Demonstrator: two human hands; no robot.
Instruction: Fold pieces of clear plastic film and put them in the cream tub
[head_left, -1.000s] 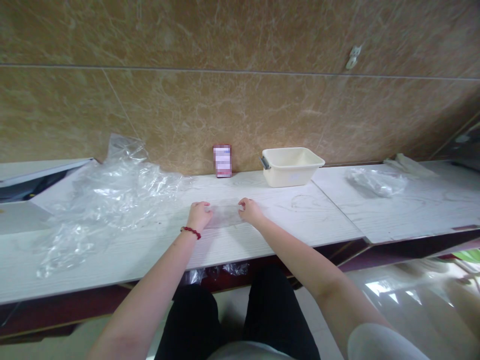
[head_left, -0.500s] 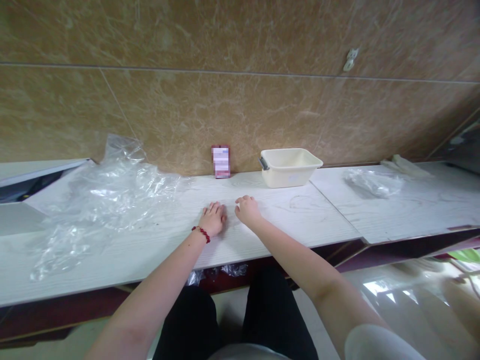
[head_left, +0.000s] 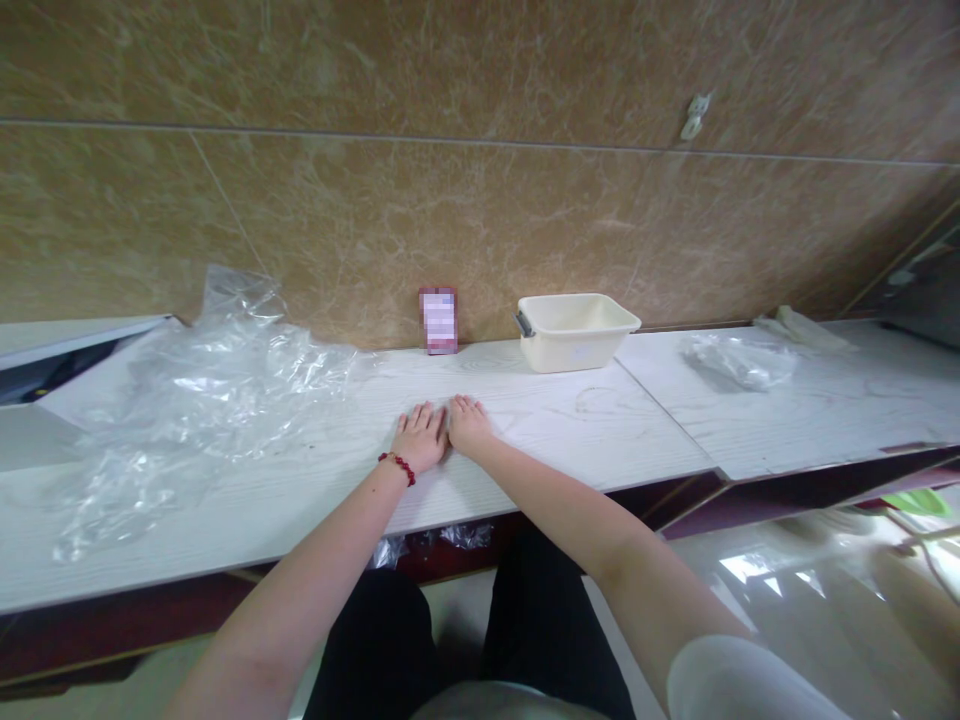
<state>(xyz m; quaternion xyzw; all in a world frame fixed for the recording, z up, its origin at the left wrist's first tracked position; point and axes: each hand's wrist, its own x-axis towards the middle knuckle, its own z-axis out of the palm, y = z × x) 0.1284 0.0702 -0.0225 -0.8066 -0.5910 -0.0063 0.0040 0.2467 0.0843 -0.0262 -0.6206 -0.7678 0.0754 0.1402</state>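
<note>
White woodgrain countertop (head_left: 547,405) lay partly covered.
Left hand (head_left: 420,440) and right hand (head_left: 469,428) rested flat, fingers extended, hiding whatever was under their palms.

Gap between hands (head_left: 469,427) and tub (head_left: 574,350)

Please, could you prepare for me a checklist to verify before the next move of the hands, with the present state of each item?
1. Left hand palm down, fingers extended: ok.
2. Right hand palm down, close beside it: ok.
3. Anything lying beneath the hands: cannot tell, they cover that spot.
4. Cream bin upright, apart from both hands: ok.
5. Clear plastic heap lying flat: not ok, it is crumpled.
6. Print on the red-edged item readable: not ok, blurred.
</note>
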